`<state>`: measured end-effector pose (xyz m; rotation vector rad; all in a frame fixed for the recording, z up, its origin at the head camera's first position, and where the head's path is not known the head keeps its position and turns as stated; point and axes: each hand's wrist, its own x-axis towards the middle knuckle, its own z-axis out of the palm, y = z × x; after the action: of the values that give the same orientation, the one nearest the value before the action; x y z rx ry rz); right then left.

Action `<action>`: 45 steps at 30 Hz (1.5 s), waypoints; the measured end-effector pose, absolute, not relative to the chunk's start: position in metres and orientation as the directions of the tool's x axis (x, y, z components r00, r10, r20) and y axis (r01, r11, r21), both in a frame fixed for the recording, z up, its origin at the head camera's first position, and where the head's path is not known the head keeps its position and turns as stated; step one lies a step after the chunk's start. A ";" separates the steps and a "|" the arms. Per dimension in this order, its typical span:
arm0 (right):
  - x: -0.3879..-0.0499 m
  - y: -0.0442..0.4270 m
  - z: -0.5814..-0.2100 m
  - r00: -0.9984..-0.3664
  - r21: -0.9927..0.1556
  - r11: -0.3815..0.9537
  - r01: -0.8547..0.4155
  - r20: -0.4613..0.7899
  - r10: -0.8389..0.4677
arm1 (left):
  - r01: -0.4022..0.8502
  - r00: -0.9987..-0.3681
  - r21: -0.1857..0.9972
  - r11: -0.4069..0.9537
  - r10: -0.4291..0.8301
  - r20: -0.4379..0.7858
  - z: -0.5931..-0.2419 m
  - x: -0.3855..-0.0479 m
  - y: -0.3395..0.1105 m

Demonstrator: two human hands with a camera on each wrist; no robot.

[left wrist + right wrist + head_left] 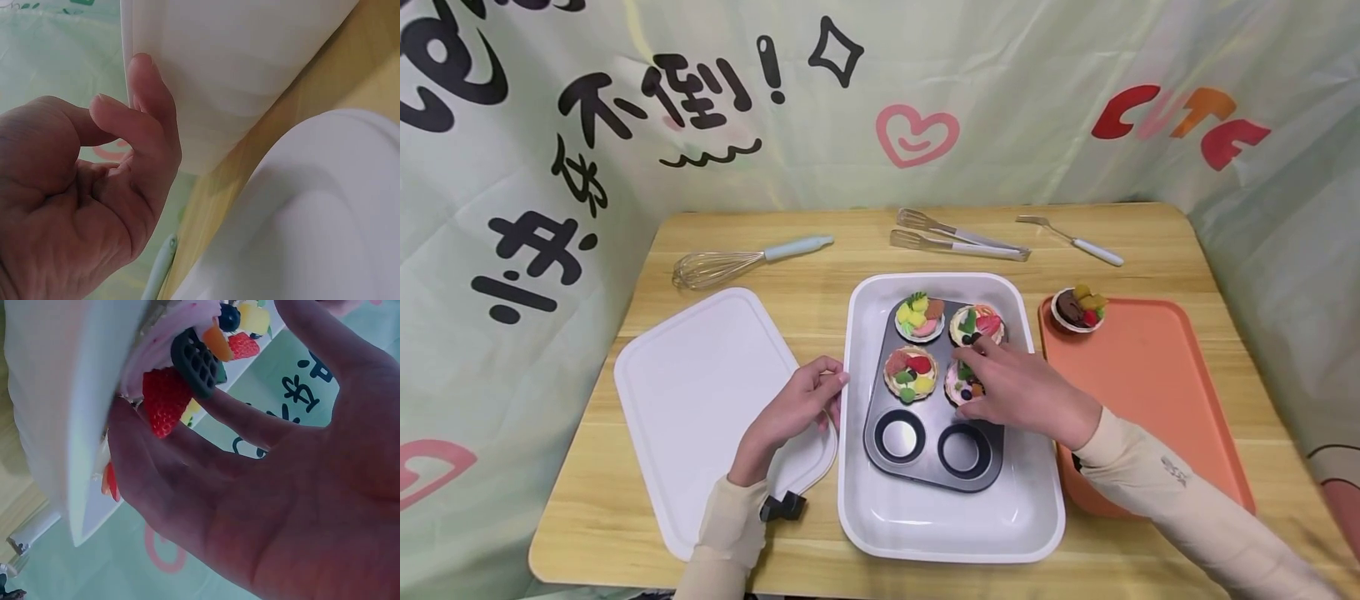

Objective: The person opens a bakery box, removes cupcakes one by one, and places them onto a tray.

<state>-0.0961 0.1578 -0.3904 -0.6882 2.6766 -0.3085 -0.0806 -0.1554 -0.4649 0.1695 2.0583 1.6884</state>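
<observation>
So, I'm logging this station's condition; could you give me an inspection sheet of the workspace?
Surface: wooden table.
Job's things: muffin pan inside white tub; pink-cream tart and three other tarts at its cups; chocolate tart on orange tray.
Clutter: whisk, tongs and fork along the far side; white tray at left.
Hands: left hand touches the tub's left side; right hand has its fingers around the pink-cream tart.
Cables: nothing seen.
Surroundings: printed fabric behind and at both sides.
</observation>
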 end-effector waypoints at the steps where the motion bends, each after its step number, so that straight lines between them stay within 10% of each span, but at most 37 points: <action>1: -0.096 0.157 -0.391 -0.814 -0.292 0.858 -0.424 -0.292 -0.502 | -0.196 -0.882 0.952 0.234 0.383 -0.276 -0.465 -0.081 -0.155; 45: -0.100 0.152 -0.410 -0.750 -0.255 0.821 -0.510 -0.336 -0.570 | -0.205 -0.878 0.949 0.239 0.383 -0.286 -0.468 -0.080 -0.156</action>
<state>-0.1000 0.1519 -0.4095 -0.8087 2.6023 -0.2064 -0.0801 -0.1557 -0.4678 0.1631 2.0525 1.6808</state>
